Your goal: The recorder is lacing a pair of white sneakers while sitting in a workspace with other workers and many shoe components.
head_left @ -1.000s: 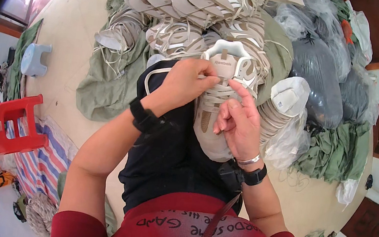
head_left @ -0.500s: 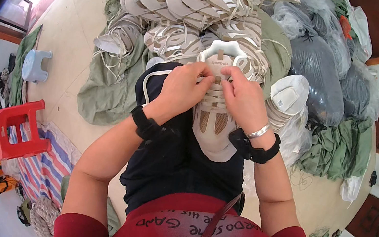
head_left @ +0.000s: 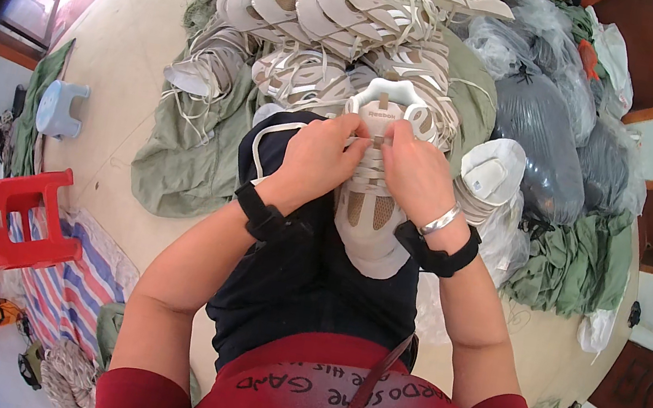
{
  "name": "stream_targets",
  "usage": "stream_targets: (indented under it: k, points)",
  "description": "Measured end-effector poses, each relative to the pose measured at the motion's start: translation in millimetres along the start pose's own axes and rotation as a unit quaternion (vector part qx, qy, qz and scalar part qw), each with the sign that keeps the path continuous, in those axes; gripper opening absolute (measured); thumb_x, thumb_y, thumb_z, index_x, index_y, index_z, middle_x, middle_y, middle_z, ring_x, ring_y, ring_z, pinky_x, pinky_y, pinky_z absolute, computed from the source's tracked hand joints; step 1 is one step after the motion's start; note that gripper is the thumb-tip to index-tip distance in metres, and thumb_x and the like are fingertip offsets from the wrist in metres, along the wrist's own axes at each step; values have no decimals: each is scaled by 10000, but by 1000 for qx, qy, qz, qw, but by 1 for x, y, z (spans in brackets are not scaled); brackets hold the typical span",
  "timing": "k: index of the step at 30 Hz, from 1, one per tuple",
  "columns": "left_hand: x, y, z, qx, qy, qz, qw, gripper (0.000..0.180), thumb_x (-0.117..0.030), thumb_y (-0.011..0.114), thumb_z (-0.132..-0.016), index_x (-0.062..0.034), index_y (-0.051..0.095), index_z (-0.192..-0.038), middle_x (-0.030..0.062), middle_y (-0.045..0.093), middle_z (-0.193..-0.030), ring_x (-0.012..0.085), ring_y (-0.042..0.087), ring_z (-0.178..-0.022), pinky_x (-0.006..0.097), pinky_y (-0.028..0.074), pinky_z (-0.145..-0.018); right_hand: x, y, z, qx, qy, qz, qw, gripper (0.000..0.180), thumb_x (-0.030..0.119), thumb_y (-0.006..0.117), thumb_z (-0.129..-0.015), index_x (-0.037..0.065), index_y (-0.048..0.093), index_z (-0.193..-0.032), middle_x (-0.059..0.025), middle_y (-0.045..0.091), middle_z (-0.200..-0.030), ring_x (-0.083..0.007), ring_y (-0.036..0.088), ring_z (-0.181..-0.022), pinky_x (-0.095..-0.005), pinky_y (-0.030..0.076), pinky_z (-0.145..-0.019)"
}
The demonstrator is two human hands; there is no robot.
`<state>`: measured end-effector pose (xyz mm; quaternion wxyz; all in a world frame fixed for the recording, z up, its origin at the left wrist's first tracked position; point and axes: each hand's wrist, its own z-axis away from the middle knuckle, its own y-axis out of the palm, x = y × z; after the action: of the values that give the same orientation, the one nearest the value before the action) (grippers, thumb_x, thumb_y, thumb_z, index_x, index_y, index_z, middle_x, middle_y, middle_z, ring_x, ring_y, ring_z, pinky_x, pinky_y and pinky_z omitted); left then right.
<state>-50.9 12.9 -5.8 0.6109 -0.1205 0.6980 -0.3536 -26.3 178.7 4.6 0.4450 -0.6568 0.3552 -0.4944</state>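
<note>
A beige and tan shoe upper [head_left: 371, 252] with a padded white collar lies on my lap, its toe toward me. Pale lace [head_left: 371, 173] crosses the upper in several rows below the tongue. My left hand [head_left: 321, 152] pinches the lace at the left upper eyelets, and a loose length of it trails over my dark left trouser leg. On the opposite side my right hand [head_left: 417, 172] has thumb and finger closed at the upper eyelets beside the tongue. Whatever lies between those fingertips is too small to make out.
Past my knees lies a heap of similar laced uppers [head_left: 306, 9] on green cloth. Pale stacked pieces [head_left: 492, 172] stand right of my leg, near stuffed grey plastic bags [head_left: 537, 143]. A red stool [head_left: 34, 217] and a blue stool [head_left: 62, 109] are on the left.
Both hands stay at the upper eyelets. My left hand has shifted slightly right and down, with lace now showing taut between the fingertips. The view has moved a little.
</note>
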Motion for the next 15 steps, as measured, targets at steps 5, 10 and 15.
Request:
stream_targets:
  k: [5,10,15]
  points:
    - [5,3,0,-19,33,5,999,190,-222,625,-841,-46,651,-909,181,659,-791,361,639,-744,421,487,-651,5,-4,2,7,2,61,998,104,48,522,-827,-37,504,-885,-223,632,-649,-368,664,-624,-447,529,-541]
    - [7,3,-1,-17,23,12,1000,192,-226,627,-839,-49,656,-905,183,666,-823,368,644,-776,428,494,-673,4,-8,-5,44,-21,75,996,103,46,522,-826,-43,506,-876,-223,629,-647,-374,662,-627,-453,527,-546]
    - [3,-6,1,48,18,7,999,255,-210,647,-829,-64,601,-1033,169,647,-756,343,643,-724,422,481,-652,-13,-4,-1,34,-37,-12,999,111,62,507,-854,-42,508,-893,-244,628,-681,-382,649,-629,-465,514,-553]
